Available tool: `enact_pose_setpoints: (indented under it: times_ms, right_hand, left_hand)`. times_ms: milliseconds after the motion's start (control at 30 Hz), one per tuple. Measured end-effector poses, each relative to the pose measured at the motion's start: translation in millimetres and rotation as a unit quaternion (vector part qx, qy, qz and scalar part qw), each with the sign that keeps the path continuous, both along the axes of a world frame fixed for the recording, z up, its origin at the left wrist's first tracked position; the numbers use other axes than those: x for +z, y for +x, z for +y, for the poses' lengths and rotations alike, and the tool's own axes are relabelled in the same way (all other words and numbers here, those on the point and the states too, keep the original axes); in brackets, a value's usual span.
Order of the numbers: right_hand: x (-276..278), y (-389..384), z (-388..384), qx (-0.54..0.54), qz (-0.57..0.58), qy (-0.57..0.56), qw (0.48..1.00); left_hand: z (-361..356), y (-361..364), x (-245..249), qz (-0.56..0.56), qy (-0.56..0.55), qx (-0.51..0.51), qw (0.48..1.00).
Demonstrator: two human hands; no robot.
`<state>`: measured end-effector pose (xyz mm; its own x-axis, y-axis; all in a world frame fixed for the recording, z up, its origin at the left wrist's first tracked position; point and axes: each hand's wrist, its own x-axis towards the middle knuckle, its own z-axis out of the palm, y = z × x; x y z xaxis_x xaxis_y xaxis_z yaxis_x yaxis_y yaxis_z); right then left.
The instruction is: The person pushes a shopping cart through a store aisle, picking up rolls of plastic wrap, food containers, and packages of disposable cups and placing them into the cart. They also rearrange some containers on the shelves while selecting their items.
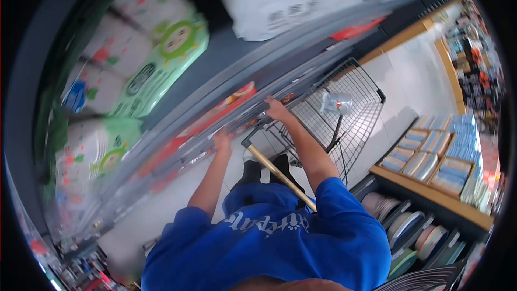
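Both my hands reach forward to the front edge of a store shelf (226,83). My left hand (222,140) is at the shelf's lower edge, beside a red and yellow strip (215,109); its fingers are smeared by motion. Farther right, my right hand (277,110) has its fingers apart and nothing in them, close to the same edge. Below my hands, the shopping cart's handle bar (280,175) crosses in front of my body. In the wire cart (362,108) lies a clear plastic package (336,103).
Green and white packs of tissue (156,70) fill the shelf at left, with a large white pack (323,5) above. At right, a wood-edged display holds blue and tan packets (423,156) over a rack of bowls or plates (404,226). Pale floor tiles (396,81) run beyond the cart.
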<state>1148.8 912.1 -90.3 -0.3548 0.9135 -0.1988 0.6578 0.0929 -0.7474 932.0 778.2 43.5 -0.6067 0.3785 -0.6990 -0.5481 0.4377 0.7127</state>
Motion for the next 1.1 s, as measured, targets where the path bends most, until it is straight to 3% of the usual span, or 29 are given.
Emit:
enact_pose_setpoints:
  times_ms: [33,100,133,200,267,300,400,467,533,600,667,733,800,833,900,1000,1067,1100]
  right_hand:
    - [27.6,8.9,-8.9,-0.031,0.019,-0.038,0.999]
    - [68.9,40.5,-32.6,-0.176,0.091,-0.007,0.98]
    - [76.2,55.1,-46.2,-0.243,0.126,0.01,0.962]
    - [52.6,105.9,-81.4,-0.373,0.113,-0.046,0.92]
    - [-20.0,170.1,-138.6,-0.485,0.12,-0.134,0.856]
    - [-44.2,200.1,-168.6,-0.504,0.04,-0.174,0.845]
    - [-93.5,272.4,-221.0,-0.535,-0.122,-0.209,0.81]
    - [-97.5,313.3,-208.7,-0.531,-0.12,-0.226,0.808]
    - [-125.0,359.4,-175.4,-0.496,-0.142,-0.184,0.836]
    - [-129.4,396.2,-118.9,-0.516,-0.146,-0.127,0.835]
    - [-149.6,431.6,-58.3,-0.514,-0.147,-0.046,0.844]
    - [-155.1,456.8,-6.6,-0.506,-0.102,0.004,0.856]
    - [-157.3,468.1,29.4,-0.498,-0.026,-0.006,0.867]
    - [-170.0,468.4,36.6,-0.481,-0.018,-0.068,0.874]
    - [-196.9,467.2,43.5,-0.441,-0.001,-0.186,0.878]
    - [-226.5,417.3,1.9,-0.412,0.029,-0.148,0.899]
    - [-226.3,372.3,-47.6,-0.458,0.143,-0.131,0.868]
    - [-214.7,359.7,-73.9,-0.414,0.111,-0.203,0.88]
  left_hand:
    - [-7.0,7.0,-5.0,0.041,0.018,-0.079,0.996]
    - [-32.6,13.3,-22.7,0.117,0.06,-0.233,0.964]
    - [-41.3,21.3,-17.6,0.206,0.061,-0.334,0.918]
    - [-51.3,35.8,7.6,0.374,0.065,-0.507,0.774]
    - [-47.9,55.9,23.6,0.446,0.07,-0.496,0.741]
    - [-47.1,67.2,27.2,0.481,0.072,-0.488,0.725]
    - [-29.1,78.2,17.2,0.456,-0.033,-0.443,0.771]
    - [-27.7,76.4,0.1,0.475,-0.039,-0.373,0.796]
    - [-20.4,81.2,9.4,0.508,-0.019,-0.366,0.779]
    - [-20.1,88.0,16.2,0.55,-0.051,-0.385,0.739]
    - [-20.1,91.2,18.8,0.55,-0.048,-0.398,0.733]
    - [-11.7,96.3,24.1,0.555,-0.064,-0.417,0.717]
    - [-8.6,102.2,32.4,0.564,-0.098,-0.439,0.692]
    - [-7.1,106.8,33.8,0.587,-0.113,-0.452,0.662]
    - [-4.9,112.9,32.5,0.602,-0.11,-0.447,0.652]
    - [4.8,133.1,41.5,0.65,-0.106,-0.451,0.603]
    - [2.2,137.1,50.3,0.675,-0.088,-0.471,0.561]
    - [-1.2,134.2,50.3,0.68,-0.07,-0.489,0.542]
